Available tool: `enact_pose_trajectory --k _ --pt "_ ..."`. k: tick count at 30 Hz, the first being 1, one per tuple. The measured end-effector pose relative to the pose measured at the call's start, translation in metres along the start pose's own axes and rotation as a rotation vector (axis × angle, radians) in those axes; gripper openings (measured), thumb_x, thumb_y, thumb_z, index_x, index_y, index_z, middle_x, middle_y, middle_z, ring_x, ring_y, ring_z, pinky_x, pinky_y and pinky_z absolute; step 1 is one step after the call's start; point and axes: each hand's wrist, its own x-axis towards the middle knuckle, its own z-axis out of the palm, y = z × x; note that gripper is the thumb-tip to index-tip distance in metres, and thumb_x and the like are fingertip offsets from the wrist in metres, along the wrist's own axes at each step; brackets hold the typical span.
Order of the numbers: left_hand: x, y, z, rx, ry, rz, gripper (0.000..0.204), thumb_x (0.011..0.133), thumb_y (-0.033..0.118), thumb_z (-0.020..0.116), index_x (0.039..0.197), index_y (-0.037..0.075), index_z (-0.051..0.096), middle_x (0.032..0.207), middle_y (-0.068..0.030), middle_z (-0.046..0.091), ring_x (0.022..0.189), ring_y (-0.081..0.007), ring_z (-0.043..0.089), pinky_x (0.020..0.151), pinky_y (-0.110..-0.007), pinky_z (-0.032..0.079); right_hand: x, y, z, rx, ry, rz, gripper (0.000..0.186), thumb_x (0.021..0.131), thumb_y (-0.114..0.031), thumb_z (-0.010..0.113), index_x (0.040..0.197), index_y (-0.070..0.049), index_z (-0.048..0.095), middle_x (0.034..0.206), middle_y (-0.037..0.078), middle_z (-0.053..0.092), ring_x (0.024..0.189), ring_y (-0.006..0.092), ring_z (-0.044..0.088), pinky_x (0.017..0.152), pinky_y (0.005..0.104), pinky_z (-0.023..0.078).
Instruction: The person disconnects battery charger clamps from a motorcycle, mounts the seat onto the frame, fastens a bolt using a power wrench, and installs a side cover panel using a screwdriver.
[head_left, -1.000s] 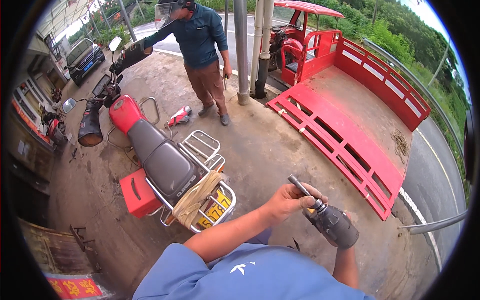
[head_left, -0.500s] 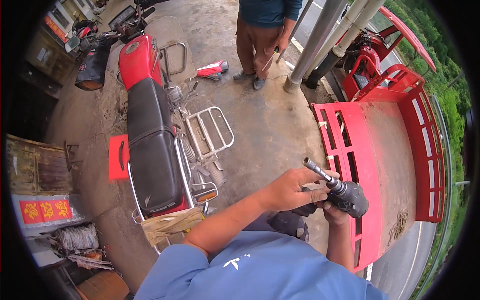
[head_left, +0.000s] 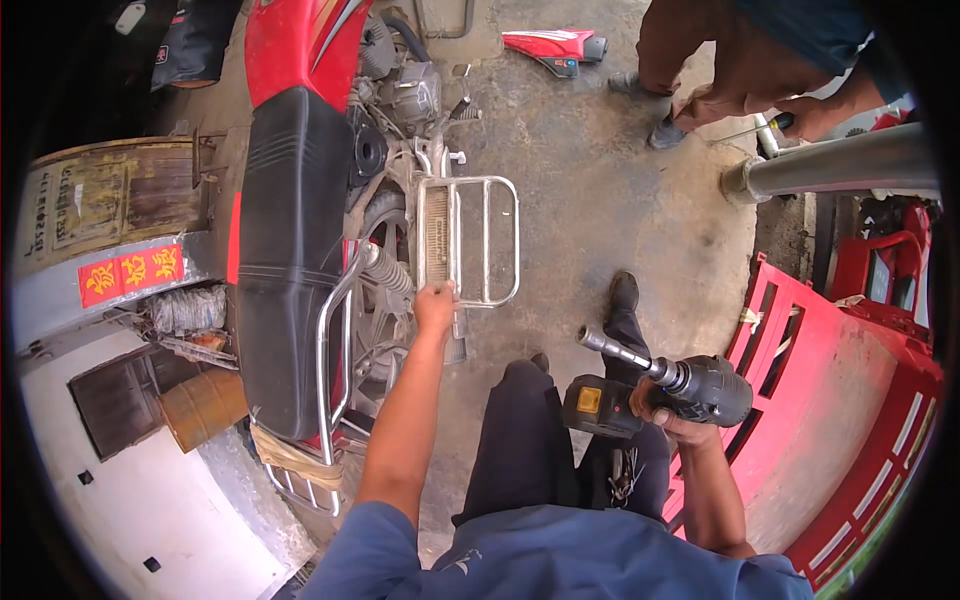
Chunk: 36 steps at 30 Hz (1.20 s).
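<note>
Beside motorcycle (head_left: 292,235) | left grip (head_left: 435,306) holds frame (head_left: 487,240) edge | right grip (head_left: 684,425) holds power tool (head_left: 708,389) | wide floor (head_left: 572,225) ahead

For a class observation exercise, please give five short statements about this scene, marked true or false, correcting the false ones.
1. The right hand holds a black power driver with a long metal socket. True.
2. The left hand touches the silver tubular metal rack. True.
3. The red-and-white plastic panel hangs overhead. False: the panel lies on the grey concrete ground.
4. The motorcycle's long seat is white. False: the seat is black.
5. The co-worker's hand is empty. False: that hand holds a thin tool.
</note>
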Motion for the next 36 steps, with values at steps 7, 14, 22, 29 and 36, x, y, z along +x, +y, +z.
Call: enact_pose_trajectory --k 7,14,22,29,36 --pt "0.137 -0.020 0.058 0.253 0.255 -0.130 0.028 0.095 0.021 0.075 0.100 -0.003 0.061 0.074 -0.0102 0.065 0.051 -0.0202 0.061 0.046 -0.034 0.050 0.067 0.054 -0.126 -0.165 0.064 0.244 0.055 0.076 -0.052 0.091 0.088 -0.005 0.065 0.066 0.000 0.059 0.060 0.0149 0.058 0.058 0.0310 0.047" --pt "0.121 -0.001 0.033 0.405 0.178 -0.010 0.022 0.097 0.017 0.072 0.096 -0.005 0.068 0.076 -0.0090 0.068 0.059 -0.0162 0.064 0.052 -0.030 0.053 0.115 0.121 -0.140 -0.248 -0.043 0.481 0.030 0.077 -0.020 0.089 0.082 -0.009 0.062 0.072 -0.001 0.060 0.066 0.0109 0.058 0.061 0.0258 0.045" --pt "-0.079 0.071 0.111 -0.430 0.058 0.156 0.037 0.108 0.035 0.057 0.120 0.000 0.056 0.110 -0.0201 0.070 0.087 -0.0287 0.074 0.062 -0.035 0.061 0.100 0.193 -0.138 -1.446 0.018 -0.383 0.034 0.075 -0.027 0.082 0.104 -0.013 0.073 0.089 0.001 0.072 0.075 0.0262 0.071 0.068 0.0383 0.058" --pt "-0.081 0.058 0.075 -0.589 0.004 0.173 0.038 0.110 0.037 0.053 0.121 0.001 0.057 0.107 -0.0154 0.068 0.079 -0.0174 0.063 0.048 -0.025 0.045 0.119 0.230 -0.109 -0.851 -0.173 -0.086 0.041 0.079 -0.027 0.081 0.116 -0.012 0.071 0.104 0.005 0.070 0.091 0.0280 0.068 0.080 0.0399 0.055" --pt "-0.051 0.029 0.037 -0.678 -0.057 0.102 0.031 0.108 0.032 0.057 0.116 0.002 0.058 0.108 -0.0159 0.066 0.076 -0.0156 0.056 0.045 -0.023 0.040 0.126 0.281 -0.078 -0.495 -0.232 0.079 0.047 0.084 -0.023 0.080 0.127 -0.010 0.067 0.121 0.008 0.067 0.110 0.0284 0.064 0.095 0.0406 0.050"
